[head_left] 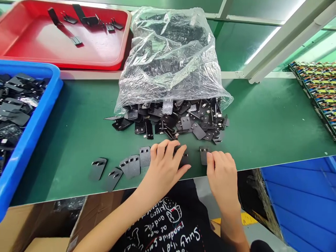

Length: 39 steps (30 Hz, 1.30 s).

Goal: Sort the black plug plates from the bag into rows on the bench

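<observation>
My left hand [168, 162] arches over a black two-pin plug plate [185, 160] near the table's front edge. Its fingers are apart, and the hand partly hides the plate. To the right, my right hand [222, 171] has its fingers curled, with the thumb against the edge of another plug plate [203, 155]. The fingertips under that hand are hidden. Left of my hands several similar plates lie pins up in a loose row, among them one gray-looking plate [145, 156] and, farthest left, a tilted plate [98, 168]. Beyond them spreads a heap of plug plates [170, 120].
A clear plastic bag [173, 66] full of black parts lies behind the heap. A blue bin [54, 91] of black pieces stands left, below a red tray [105, 65] with several parts. Far right sits a rack of colorful components [321, 91]. A metal post [278, 42] rises behind.
</observation>
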Tool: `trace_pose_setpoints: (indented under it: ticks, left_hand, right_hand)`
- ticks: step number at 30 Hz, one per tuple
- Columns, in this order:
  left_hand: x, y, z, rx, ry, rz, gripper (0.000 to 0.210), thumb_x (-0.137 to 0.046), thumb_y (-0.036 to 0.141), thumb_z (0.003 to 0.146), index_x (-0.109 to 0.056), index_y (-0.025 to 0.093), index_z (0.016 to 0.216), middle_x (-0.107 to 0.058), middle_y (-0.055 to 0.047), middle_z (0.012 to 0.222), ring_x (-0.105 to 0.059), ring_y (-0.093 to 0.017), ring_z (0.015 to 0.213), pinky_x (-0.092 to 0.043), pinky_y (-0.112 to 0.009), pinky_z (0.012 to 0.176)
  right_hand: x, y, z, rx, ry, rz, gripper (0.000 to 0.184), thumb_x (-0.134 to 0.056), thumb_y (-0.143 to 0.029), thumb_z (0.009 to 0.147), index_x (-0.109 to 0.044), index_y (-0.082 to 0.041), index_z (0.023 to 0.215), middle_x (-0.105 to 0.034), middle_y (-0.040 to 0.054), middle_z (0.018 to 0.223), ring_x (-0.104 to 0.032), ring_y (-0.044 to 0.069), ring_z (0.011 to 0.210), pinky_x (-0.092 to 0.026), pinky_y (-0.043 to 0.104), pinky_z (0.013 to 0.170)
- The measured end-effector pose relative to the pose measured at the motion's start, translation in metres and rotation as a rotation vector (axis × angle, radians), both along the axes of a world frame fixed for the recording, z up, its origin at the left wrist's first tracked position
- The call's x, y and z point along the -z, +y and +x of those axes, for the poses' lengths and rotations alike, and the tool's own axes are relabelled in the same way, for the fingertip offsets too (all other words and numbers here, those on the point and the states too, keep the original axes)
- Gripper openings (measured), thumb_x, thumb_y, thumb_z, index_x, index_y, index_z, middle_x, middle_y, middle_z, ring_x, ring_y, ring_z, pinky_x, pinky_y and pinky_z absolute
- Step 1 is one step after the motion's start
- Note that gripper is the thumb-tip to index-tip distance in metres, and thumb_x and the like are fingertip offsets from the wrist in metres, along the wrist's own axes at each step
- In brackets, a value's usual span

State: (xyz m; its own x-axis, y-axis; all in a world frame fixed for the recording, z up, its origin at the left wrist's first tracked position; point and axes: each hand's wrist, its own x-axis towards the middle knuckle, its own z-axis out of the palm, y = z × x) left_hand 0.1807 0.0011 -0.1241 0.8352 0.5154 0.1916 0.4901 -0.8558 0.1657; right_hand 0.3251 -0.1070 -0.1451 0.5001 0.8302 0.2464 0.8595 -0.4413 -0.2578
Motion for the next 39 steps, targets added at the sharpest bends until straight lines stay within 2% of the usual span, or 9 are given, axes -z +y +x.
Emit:
trace_pose_setpoints:
  ticks: [6,9,14,17,20,24,27,30,39]
  left_hand:
    - [0.003,-0.010,0.013,0.094,0.025,0.075,0.049,-0.064,0.045,0.087,-0.058,0.013,0.124,-0.060,-0.013,0.117,-0.044,-0.030,0.116,-0.028,-0.048,0.102]
    - [0.003,-0.010,0.016,0.098,0.049,0.060,0.047,-0.064,0.045,0.088,-0.059,0.014,0.122,-0.061,-0.011,0.113,-0.044,-0.030,0.116,-0.028,-0.048,0.102]
    - [0.001,-0.003,0.015,0.115,0.064,0.044,0.053,-0.058,0.046,0.091,-0.053,0.012,0.131,-0.061,-0.012,0.113,-0.045,-0.031,0.116,-0.026,-0.051,0.105]
    - [0.000,-0.004,0.016,0.093,0.041,0.042,0.057,-0.061,0.046,0.089,-0.053,0.010,0.133,-0.061,-0.013,0.114,-0.046,-0.032,0.116,-0.026,-0.053,0.106]
    - [0.002,-0.009,0.022,0.075,0.014,0.015,0.056,-0.065,0.046,0.086,-0.056,0.011,0.129,-0.062,-0.014,0.115,-0.047,-0.032,0.115,-0.027,-0.054,0.107]
    - [0.008,-0.016,0.028,0.070,-0.042,-0.016,0.058,-0.070,0.049,0.082,-0.059,0.014,0.127,-0.063,-0.014,0.114,-0.048,-0.032,0.115,-0.027,-0.054,0.108]
    - [0.008,-0.016,0.031,0.091,-0.042,-0.031,0.060,-0.072,0.052,0.079,-0.060,0.017,0.126,-0.062,-0.013,0.115,-0.047,-0.033,0.116,-0.026,-0.056,0.109]
    - [0.005,-0.019,0.036,0.089,-0.057,-0.029,0.065,-0.071,0.060,0.075,-0.062,0.016,0.122,-0.062,-0.014,0.113,-0.046,-0.033,0.114,-0.027,-0.058,0.108]
    - [0.006,-0.029,0.049,0.028,-0.043,-0.023,0.039,-0.062,0.039,0.088,-0.062,0.015,0.119,-0.064,-0.012,0.111,-0.048,-0.032,0.116,-0.024,-0.056,0.109]
  right_hand:
    - [-0.006,0.003,0.000,-0.127,0.009,0.010,0.031,-0.045,-0.030,0.100,-0.053,-0.021,0.072,-0.054,0.0027,0.068,-0.046,0.020,0.070,-0.034,0.035,0.067]
    - [-0.003,0.000,0.031,-0.034,0.020,0.146,0.017,-0.048,-0.028,0.098,-0.061,-0.019,0.105,-0.066,0.0093,0.101,-0.055,0.024,0.093,-0.041,0.038,0.081]
    - [0.009,-0.010,0.067,-0.185,-0.004,0.055,0.035,-0.043,-0.016,0.099,-0.050,-0.022,0.133,-0.050,0.0117,0.144,-0.045,0.029,0.131,-0.039,0.048,0.100]
    - [0.012,-0.017,0.049,-0.206,0.021,0.145,0.027,-0.050,-0.016,0.097,-0.055,-0.018,0.123,-0.055,0.0137,0.138,-0.047,0.028,0.130,-0.043,0.045,0.100]
    - [0.011,-0.022,0.022,-0.146,0.047,0.238,0.009,-0.063,-0.022,0.092,-0.060,-0.019,0.100,-0.068,0.0099,0.108,-0.059,0.025,0.106,-0.047,0.041,0.091]
    - [0.003,-0.015,0.015,-0.133,0.165,0.333,0.007,-0.060,-0.022,0.093,-0.061,-0.021,0.086,-0.064,0.0036,0.081,-0.057,0.019,0.081,-0.047,0.034,0.076]
    - [-0.002,0.003,0.035,-0.095,0.107,0.363,0.014,-0.055,-0.019,0.094,-0.064,-0.023,0.105,-0.061,0.0054,0.088,-0.055,0.020,0.083,-0.047,0.035,0.077]
    - [-0.001,0.023,0.057,-0.149,0.035,0.195,0.029,-0.055,-0.023,0.094,-0.062,-0.026,0.123,-0.054,0.0095,0.106,-0.052,0.023,0.096,-0.048,0.042,0.085]
    - [-0.010,0.018,0.073,-0.154,0.217,0.387,0.019,-0.055,-0.035,0.095,-0.062,-0.021,0.085,-0.057,0.0046,0.086,-0.052,0.019,0.084,-0.046,0.033,0.073]
